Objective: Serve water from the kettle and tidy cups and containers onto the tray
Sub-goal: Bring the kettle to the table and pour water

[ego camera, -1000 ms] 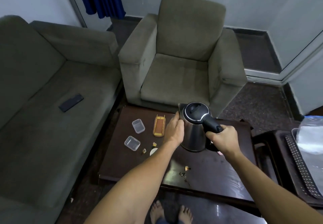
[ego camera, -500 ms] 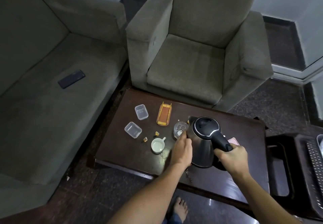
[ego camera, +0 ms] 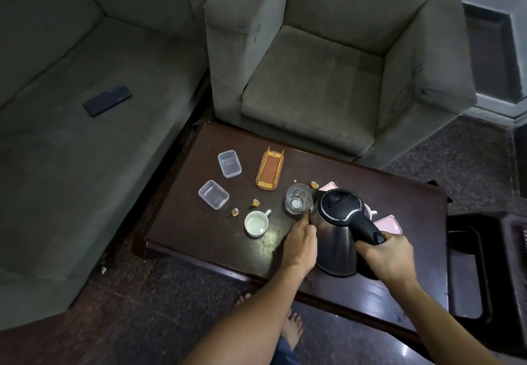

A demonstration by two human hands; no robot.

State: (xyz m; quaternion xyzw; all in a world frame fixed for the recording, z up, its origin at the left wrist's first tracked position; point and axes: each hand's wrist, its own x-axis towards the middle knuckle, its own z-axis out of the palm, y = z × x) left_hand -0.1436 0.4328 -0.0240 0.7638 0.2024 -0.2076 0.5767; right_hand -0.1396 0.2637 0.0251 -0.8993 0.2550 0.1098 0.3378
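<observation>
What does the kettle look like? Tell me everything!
The kettle has a shiny steel-looking body, a round black lid with a silver rim and a black handle. Its spout is close to the clear glass on the dark table. The right hand grips its handle; the left hand touches its side. No water shows.

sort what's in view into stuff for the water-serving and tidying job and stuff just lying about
For the job: steel kettle with black lid, clear glass tumbler, white ceramic cup, two clear plastic containers, orange rectangular tray.
Lying about: dark flat phone on the grey sofa, small orange wrapped pieces.
</observation>
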